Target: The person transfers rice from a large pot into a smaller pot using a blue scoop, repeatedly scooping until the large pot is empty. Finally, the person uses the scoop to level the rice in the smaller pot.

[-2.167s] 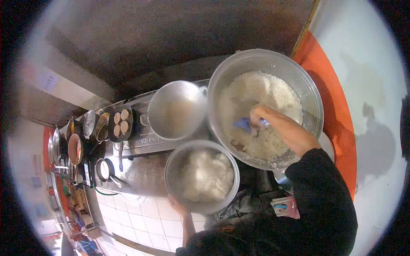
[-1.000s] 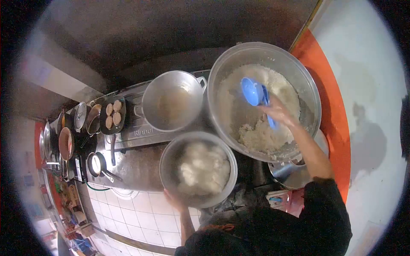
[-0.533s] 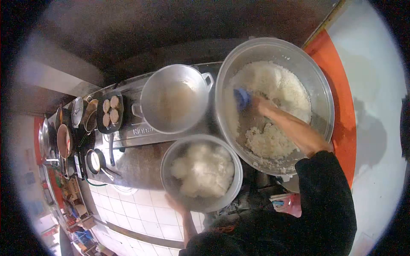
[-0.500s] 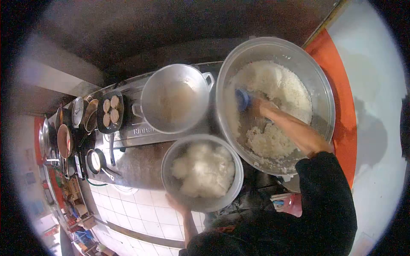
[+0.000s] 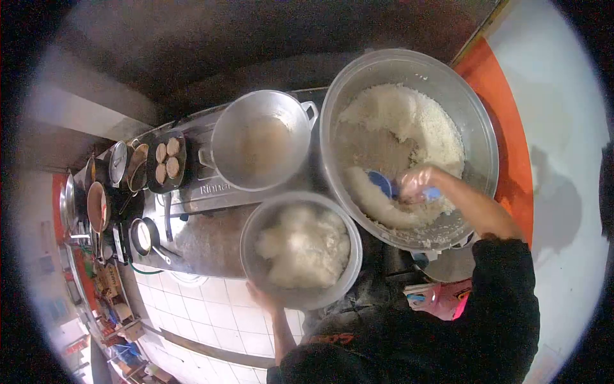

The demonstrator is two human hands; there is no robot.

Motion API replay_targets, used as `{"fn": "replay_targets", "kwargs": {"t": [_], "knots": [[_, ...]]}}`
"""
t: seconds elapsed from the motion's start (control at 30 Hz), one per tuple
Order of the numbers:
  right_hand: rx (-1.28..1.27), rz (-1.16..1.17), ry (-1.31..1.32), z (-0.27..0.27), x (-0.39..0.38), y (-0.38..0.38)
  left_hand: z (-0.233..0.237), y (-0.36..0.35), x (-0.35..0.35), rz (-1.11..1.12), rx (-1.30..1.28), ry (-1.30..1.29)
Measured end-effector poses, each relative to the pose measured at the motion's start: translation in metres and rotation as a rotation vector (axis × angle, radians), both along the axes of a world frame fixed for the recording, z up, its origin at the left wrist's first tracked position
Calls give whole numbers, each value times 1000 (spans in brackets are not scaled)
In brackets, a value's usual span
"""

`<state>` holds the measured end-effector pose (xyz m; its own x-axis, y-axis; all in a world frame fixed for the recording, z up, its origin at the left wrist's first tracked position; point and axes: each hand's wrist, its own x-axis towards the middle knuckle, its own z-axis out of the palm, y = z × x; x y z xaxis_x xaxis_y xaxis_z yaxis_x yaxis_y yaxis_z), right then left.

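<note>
Inside the large metal pot (image 5: 476,102), my right hand (image 5: 419,182) grips a blue plastic scoop (image 5: 379,184) by its handle. The scoop is down among the white rice (image 5: 441,137), which lies along the wall around a bare patch of pot bottom. Closer to my body is a smaller metal pot (image 5: 355,269) heaped with steaming rice (image 5: 304,246). My left hand (image 5: 263,298) holds this pot at its lower left side, with the fingertips partly hidden against the wall.
A two-handled wok (image 5: 262,144) sits on the stove (image 5: 211,190) beside the large pot. Further left, a square grill pan (image 5: 167,182) carries several patties, near a small saucepan (image 5: 144,237) and other pans. A pink bag (image 5: 444,301) lies below the large pot.
My right hand has drawn the scoop toward my body and slightly right through the rice, baring more of the pot bottom. My left hand stays at the smaller pot.
</note>
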<state>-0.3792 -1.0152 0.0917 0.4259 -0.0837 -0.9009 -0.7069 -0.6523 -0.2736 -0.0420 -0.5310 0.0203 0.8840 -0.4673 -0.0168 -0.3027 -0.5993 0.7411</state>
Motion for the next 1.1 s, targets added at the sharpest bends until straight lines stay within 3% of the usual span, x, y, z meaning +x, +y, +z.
{"fn": "replay_targets", "kwargs": {"t": [0.03, 0.07, 0.13, 0.17, 0.23, 0.27, 0.37, 0.4, 0.47, 0.53, 0.6, 0.63, 0.7, 0.73, 0.8, 0.83, 0.87, 0.9, 0.93, 0.97, 1.0, 1.03, 1.1], "knots": [[117, -130, -69, 42, 2, 2, 5, -4, -1, 66, -170, 230], [233, -259, -137, 78, 3, 5, 18, -10, -2, 71, -176, 237], [248, -340, -26, 132, 5, 11, 39, -22, -6, -106, 125, -46], [273, -427, 79, 156, 5, 15, 34, -21, -6, -98, 118, -30], [188, -419, 29, 194, -8, 24, 22, -15, -5, -10, -111, 139], [120, -416, -39, 213, -10, 33, 19, -14, -7, 3, -107, 147], [62, -502, -156, 310, 55, 96, 31, -34, -14, 167, -356, 117], [68, -488, -153, 302, 63, 116, 41, -38, -13, 182, -351, 115], [28, -693, -740, 266, 70, 156, 54, -38, -11, 120, -471, 338], [-471, -523, -693, 209, 98, 194, 35, -29, -11, 183, -491, 388], [-693, -182, -753, 180, 116, 228, 18, -22, -11, 68, -348, 17], [-699, -187, -748, 162, 124, 234, 15, -20, -10, 61, -351, 21], [-634, -209, -1146, 149, 141, 235, 10, -19, -7, 50, -372, 148], [-642, -206, -1144, 154, 135, 231, 7, -18, -8, 48, -380, 150], [-603, -467, -588, 226, 135, 221, -1, -13, -10, 117, -531, 285], [-682, -500, -584, 257, 124, 208, 1, -13, -8, 105, -537, 291], [-815, -564, -798, 229, 98, 191, 7, -14, -6, 95, -431, 300], [-655, -791, -564, 244, 91, 160, 10, -14, -4, 83, -323, 307], [-1032, -277, -767, 186, 39, 127, 8, -12, -5, 66, -321, 314], [-1610, 193, -871, 128, -13, 93, 7, -10, -6, 65, -294, 219], [-1238, -251, -572, 151, -2, 81, 6, -12, -6, 63, -268, 122], [-820, -643, -273, 174, 9, 70, 18, -17, -5, 81, -407, 277], [-750, -554, -137, 143, -7, 48, 14, -14, -5, 5, -287, 131]]}}
